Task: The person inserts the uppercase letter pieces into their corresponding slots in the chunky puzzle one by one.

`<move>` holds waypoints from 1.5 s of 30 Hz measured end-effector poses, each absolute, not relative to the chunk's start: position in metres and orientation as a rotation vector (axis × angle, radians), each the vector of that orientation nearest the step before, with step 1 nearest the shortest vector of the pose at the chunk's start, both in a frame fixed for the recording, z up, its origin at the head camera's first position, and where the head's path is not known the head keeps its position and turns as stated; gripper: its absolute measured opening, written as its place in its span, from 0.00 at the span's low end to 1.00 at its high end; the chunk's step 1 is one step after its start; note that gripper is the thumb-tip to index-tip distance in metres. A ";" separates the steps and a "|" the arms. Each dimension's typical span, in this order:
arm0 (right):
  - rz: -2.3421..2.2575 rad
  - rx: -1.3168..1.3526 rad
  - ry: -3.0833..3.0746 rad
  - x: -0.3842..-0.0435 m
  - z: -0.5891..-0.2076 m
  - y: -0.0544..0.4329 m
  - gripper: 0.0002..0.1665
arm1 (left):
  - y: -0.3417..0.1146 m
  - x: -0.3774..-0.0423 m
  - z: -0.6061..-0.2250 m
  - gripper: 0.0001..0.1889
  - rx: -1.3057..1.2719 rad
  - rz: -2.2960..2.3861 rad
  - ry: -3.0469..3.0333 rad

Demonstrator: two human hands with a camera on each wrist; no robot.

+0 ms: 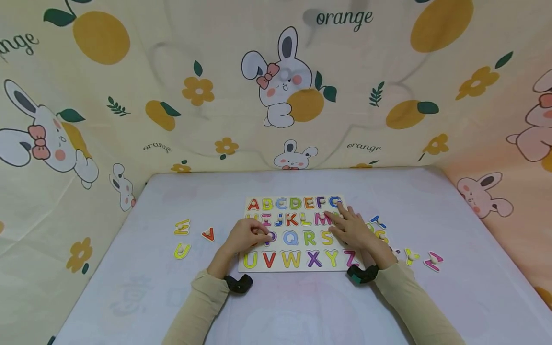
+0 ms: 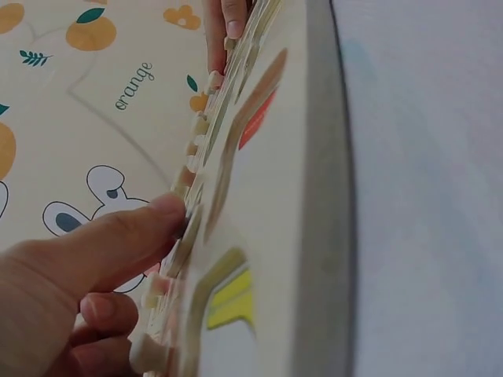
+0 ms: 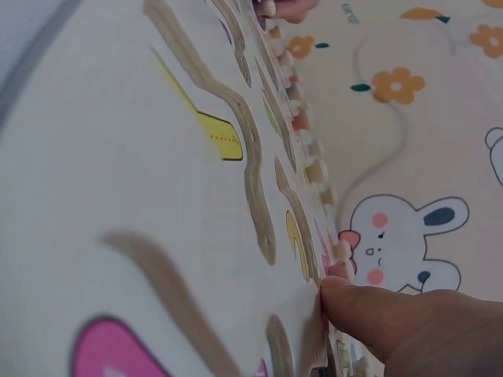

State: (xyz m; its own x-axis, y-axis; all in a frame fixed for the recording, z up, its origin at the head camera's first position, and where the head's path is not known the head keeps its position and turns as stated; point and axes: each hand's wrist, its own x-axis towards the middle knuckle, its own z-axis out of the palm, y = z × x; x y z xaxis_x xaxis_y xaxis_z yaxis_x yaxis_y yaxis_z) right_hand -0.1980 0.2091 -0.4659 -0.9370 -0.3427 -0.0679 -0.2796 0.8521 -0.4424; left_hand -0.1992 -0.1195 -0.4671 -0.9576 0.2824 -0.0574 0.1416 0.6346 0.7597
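Head view: I record the left hand [image 1: 247,235] pinching a purple P-shaped piece [image 1: 271,236] at the white rectangular alphabet board [image 1: 279,261]. The right hand [image 1: 355,231] lies released, fingers spread over it.

Two hands [image 1: 247,235], two sleeves [image 1: 196,306] and two black wrist devices [image 1: 239,283] are showing; one board [image 1: 297,247] is lying on one bench [image 1: 276,306], bearing four rows of letters [image 1: 314,259]; three loose letters [image 1: 209,235] are lying to its left; at least four loose letters [image 1: 433,261] are lying to its right; others are partly hiding, uncounted.
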 end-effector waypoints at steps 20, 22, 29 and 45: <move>-0.643 -0.489 2.891 -0.198 -0.466 0.209 0.31 | -0.119 -0.198 -0.464 0.09 0.346 1.219 2.667; -0.637 -0.488 2.890 -0.199 -0.466 0.209 0.31 | -0.122 -0.198 -0.464 0.10 0.353 1.230 2.665; -0.628 -0.487 2.891 -0.199 -0.466 0.209 0.31 | -0.141 -0.198 -0.459 0.10 0.403 1.249 2.689; -0.627 -0.497 2.889 -0.198 -0.466 0.210 0.31 | -0.195 -0.177 -0.453 0.09 0.319 1.174 2.761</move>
